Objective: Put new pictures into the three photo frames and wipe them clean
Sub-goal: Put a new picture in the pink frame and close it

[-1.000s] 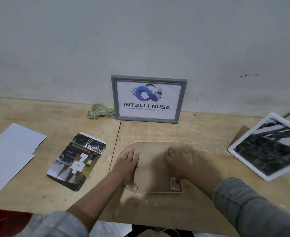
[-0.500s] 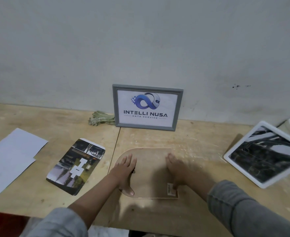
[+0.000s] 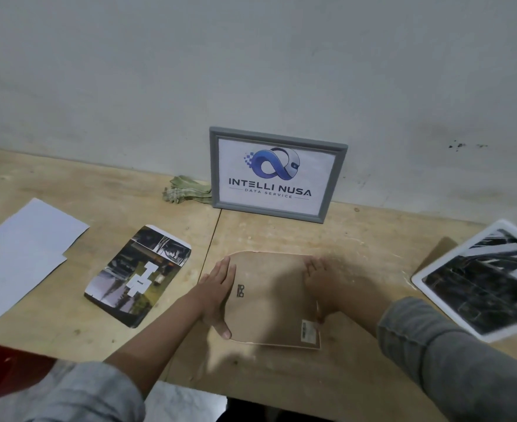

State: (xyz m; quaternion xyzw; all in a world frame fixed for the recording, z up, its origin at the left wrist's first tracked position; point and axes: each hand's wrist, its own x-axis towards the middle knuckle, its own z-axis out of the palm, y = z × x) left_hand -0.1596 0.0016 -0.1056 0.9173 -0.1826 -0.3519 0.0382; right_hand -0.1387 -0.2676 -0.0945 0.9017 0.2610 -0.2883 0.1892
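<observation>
A brown frame back [image 3: 271,300], rounded on its left side, lies face down on the wooden table [image 3: 281,233]. My left hand [image 3: 219,292] lies along its left edge with straight fingers and the thumb on its lower corner. My right hand [image 3: 319,284] holds its right edge, fingers on top. A grey frame [image 3: 277,175] with a logo print leans on the wall. A white frame [image 3: 482,281] with a dark picture lies at the right. A stack of printed photos [image 3: 138,275] lies left of my hands.
White paper sheets [image 3: 19,254] lie at the far left. A folded greenish cloth [image 3: 185,193] sits by the wall, left of the grey frame. The table's front edge runs just under my forearms.
Both hands have slid outward from the top of the brown back to its left and right edges, uncovering a small black mark. The camera has tilted.
</observation>
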